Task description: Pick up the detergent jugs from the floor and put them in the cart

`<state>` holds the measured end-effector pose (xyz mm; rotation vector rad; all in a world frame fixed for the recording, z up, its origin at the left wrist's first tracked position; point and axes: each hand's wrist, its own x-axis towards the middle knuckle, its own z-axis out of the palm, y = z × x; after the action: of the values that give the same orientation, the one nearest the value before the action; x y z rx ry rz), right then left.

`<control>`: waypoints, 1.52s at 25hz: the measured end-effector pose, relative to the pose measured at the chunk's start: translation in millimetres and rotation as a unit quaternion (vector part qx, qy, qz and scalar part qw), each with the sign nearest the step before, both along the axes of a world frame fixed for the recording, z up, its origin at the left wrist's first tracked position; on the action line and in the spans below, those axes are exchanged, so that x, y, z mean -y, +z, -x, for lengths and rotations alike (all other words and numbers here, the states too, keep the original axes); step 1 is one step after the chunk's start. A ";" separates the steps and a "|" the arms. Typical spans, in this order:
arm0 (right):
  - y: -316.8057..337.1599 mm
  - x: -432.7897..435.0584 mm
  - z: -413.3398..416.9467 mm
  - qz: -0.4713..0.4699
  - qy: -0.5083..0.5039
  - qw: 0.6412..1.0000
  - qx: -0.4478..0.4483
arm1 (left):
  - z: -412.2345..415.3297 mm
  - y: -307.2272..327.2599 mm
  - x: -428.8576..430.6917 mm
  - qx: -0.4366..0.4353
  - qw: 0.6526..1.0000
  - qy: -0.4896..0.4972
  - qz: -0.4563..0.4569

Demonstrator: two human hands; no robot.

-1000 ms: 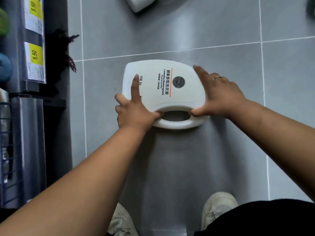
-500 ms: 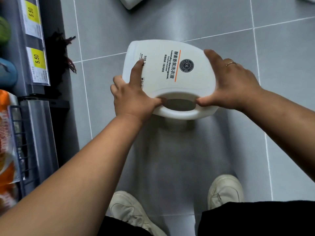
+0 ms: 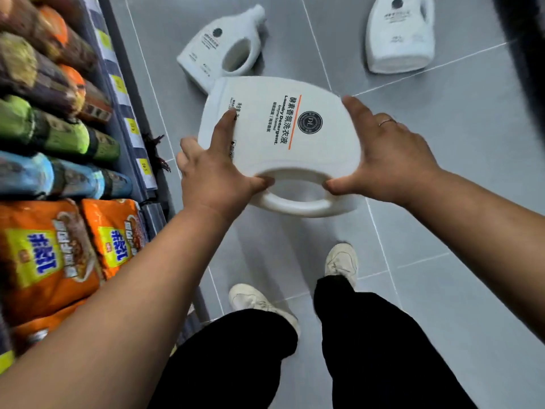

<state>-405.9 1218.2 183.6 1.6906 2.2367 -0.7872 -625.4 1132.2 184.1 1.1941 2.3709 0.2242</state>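
Between both hands (image 3: 216,180) (image 3: 389,162), detergent jug (image 3: 318,156)

We are wearing black trousers (image 3: 380,355), off-white lace-up sneakers (image 3: 342,261) and a thin ring (image 3: 387,122) on our right hand (image 3: 392,163); our forearms (image 3: 147,305) are showing bare.

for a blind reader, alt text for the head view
Left hand and right hand hold a white detergent jug above a grey tiled floor. A second jug and third jug sit beyond, stocked shelves at left.
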 end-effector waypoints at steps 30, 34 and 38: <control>521.4 643.8 -447.9 -0.156 -0.629 0.758 0.064 | -551.4 501.6 351.5 0.134 0.740 -0.647 -0.129; 529.9 783.3 -527.6 -0.142 -0.707 0.689 0.069 | -676.0 502.6 469.4 0.168 0.663 -0.722 -0.107; 534.1 894.2 -572.1 -0.132 -0.771 0.615 0.100 | -775.9 501.9 567.8 0.180 0.572 -0.795 -0.088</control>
<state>166.2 324.1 717.7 3.3943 0.1694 -0.3274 150.5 564.4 686.0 2.4812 0.2586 0.0352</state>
